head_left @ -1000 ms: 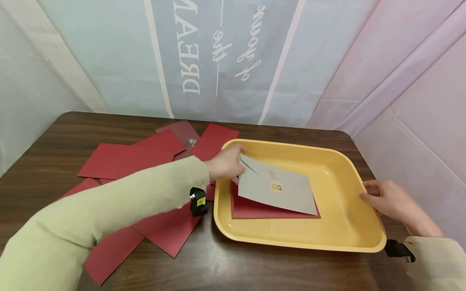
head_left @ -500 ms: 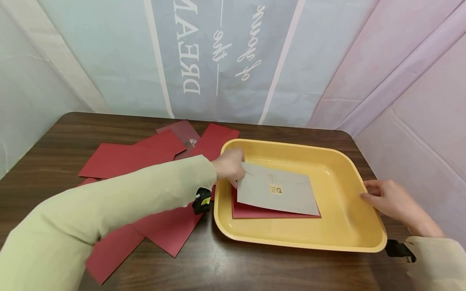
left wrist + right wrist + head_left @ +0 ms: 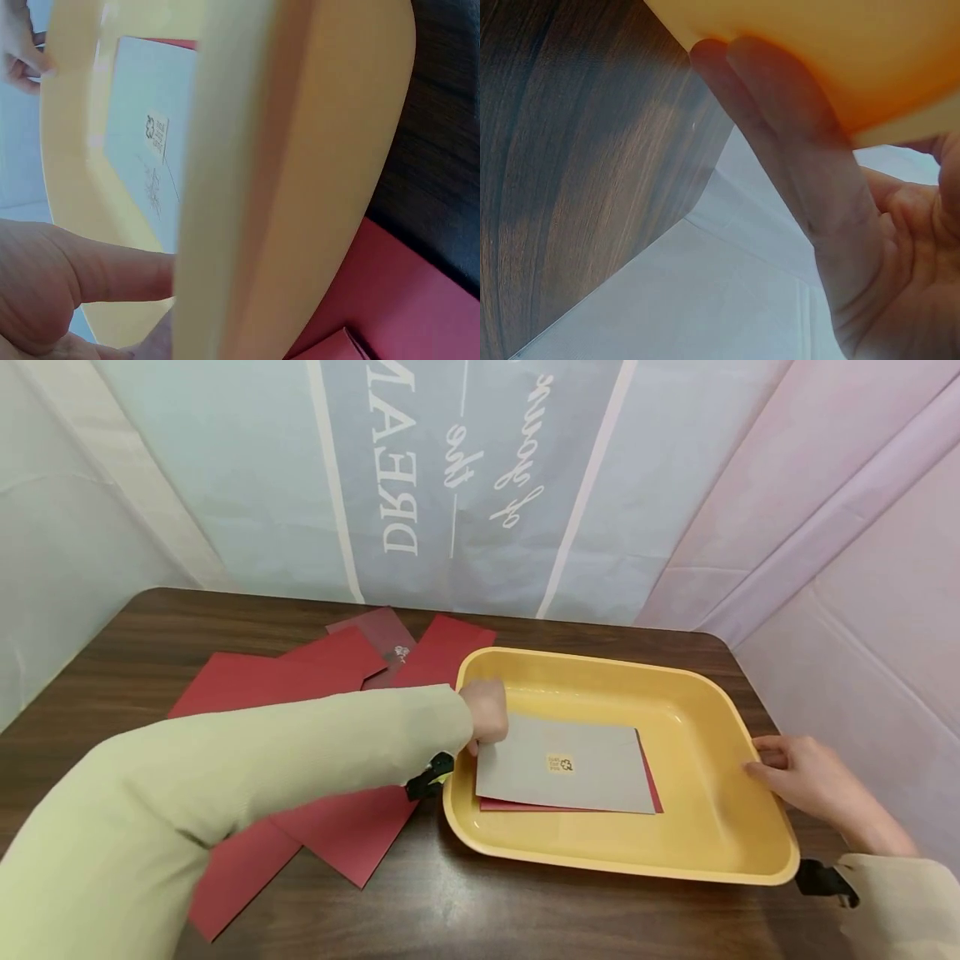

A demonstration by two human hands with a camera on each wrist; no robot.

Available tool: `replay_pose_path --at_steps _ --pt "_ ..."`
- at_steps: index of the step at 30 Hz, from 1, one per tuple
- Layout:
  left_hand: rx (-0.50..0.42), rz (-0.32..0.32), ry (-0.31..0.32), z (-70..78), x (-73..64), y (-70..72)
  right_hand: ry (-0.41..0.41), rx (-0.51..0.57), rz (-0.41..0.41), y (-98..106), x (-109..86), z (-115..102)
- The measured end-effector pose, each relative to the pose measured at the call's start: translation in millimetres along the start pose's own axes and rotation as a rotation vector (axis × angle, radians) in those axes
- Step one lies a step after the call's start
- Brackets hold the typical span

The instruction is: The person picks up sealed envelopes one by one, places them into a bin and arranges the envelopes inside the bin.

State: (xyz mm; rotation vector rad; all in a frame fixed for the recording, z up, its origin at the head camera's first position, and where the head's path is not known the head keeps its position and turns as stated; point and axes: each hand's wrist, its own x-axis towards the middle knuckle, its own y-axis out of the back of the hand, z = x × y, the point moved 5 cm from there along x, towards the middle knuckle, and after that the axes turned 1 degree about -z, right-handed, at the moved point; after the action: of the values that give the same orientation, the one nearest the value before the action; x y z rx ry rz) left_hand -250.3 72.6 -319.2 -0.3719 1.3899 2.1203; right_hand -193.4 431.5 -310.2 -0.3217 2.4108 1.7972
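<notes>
A light grey envelope (image 3: 592, 781) with a small yellow label lies over a red envelope (image 3: 654, 777) inside the yellow tray (image 3: 690, 843). My left hand (image 3: 487, 710) reaches over the tray's left rim and pinches the grey envelope by its upper left corner. In the left wrist view, the thumb of the left hand (image 3: 45, 285) points at that envelope, while the tray wall hides the fingertips. On the other side, my right hand (image 3: 810, 781) grips the tray's right rim, thumb inside. The right wrist view shows fingers (image 3: 787, 127) of that hand against the tray's outer wall.
Several red envelopes (image 3: 352, 835) lie spread over the dark wooden table (image 3: 420, 893) left of the tray, partly under my left sleeve. A darker red one (image 3: 375, 631) with a pale print lies behind them. A printed cloth (image 3: 480, 485) hangs behind the table.
My left hand has moved down and slightly right, lowering the grey envelope until it lies nearly level over the red one. My right hand has stayed on the rim.
</notes>
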Motion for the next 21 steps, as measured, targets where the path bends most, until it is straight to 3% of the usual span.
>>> replay_pose_path --at_steps 10,15,21 --pt "0.145 -0.062 0.039 12.2 -0.9 1.9 0.009 0.000 0.006 1 -0.1 1" --pt "0.257 -0.102 0.018 18.5 -2.3 -0.4 0.015 0.000 0.015 0 -0.8 3" --pt "0.281 -0.139 0.022 17.5 -3.9 -2.9 0.021 -0.002 0.019 1 0.1 3"
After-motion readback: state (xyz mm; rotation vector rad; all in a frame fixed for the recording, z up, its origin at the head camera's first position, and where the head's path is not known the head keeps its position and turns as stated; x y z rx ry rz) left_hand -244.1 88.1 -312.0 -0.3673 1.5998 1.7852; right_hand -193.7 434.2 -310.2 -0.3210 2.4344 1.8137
